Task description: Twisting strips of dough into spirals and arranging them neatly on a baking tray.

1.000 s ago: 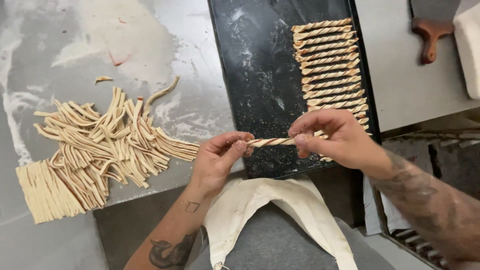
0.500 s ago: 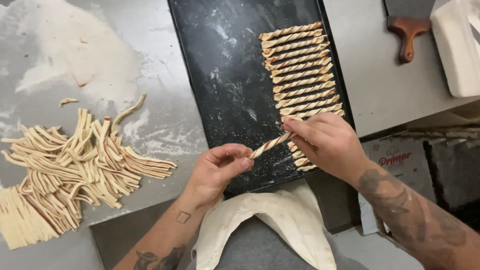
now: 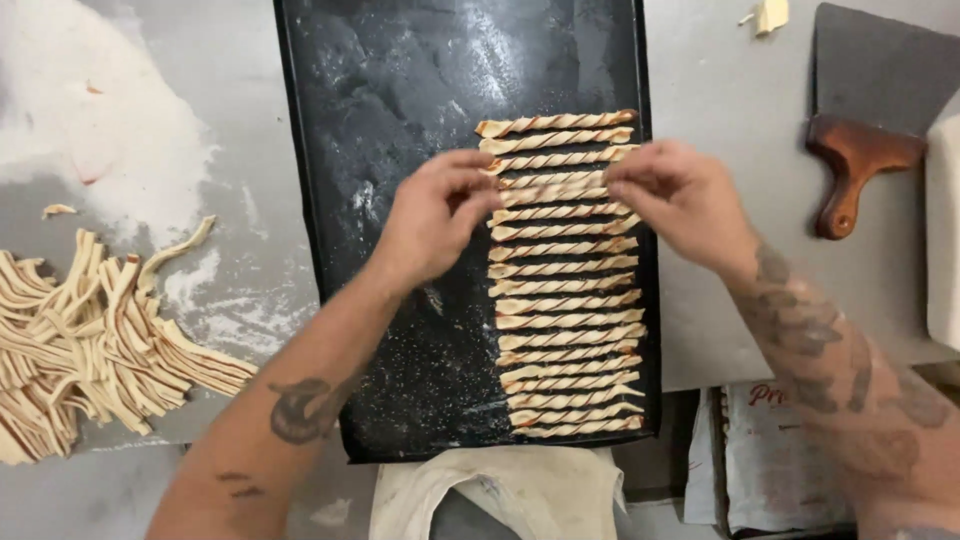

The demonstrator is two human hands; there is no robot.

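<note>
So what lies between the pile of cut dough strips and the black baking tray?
In the head view, only bare floured steel table lies between the dough strips and baking tray.

Tray's [image 3: 300, 200] left half lies open; twisted sticks [image 3: 565, 330] fill the right.

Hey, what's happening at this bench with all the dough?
A person is laying twisted dough sticks on a black baking tray. The left hand and right hand each pinch one end of a twisted stick near the top of the column of twists that fills the tray's right side. A pile of untwisted striped dough strips lies on the floured table to the left. A wooden-handled scraper lies to the right.
</note>
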